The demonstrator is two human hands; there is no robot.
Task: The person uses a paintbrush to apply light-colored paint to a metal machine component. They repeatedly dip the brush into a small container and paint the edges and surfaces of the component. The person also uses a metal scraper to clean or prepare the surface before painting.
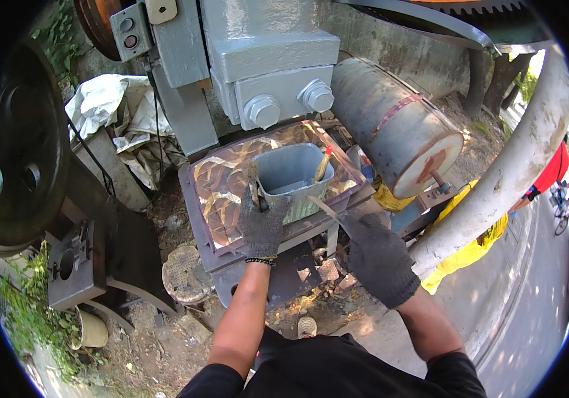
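Right now you're gripping w/ left hand [261,222], fingers closed on the grey bin's [292,174] near-left rim. Right hand [377,255] is curling round a thin rod [327,209], its long axis pointing up-left to the bin, just past your fingertips.

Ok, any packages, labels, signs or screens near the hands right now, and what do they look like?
No screens or signs show.
Grey container: open rectangular tub on the patterned press bed, a patterned band on its lower front; left hand grips its near corner.
Control box: small grey box, upper left on the machine, one dark and one red button.
Stripe: thin coloured band around the grey drum, right.
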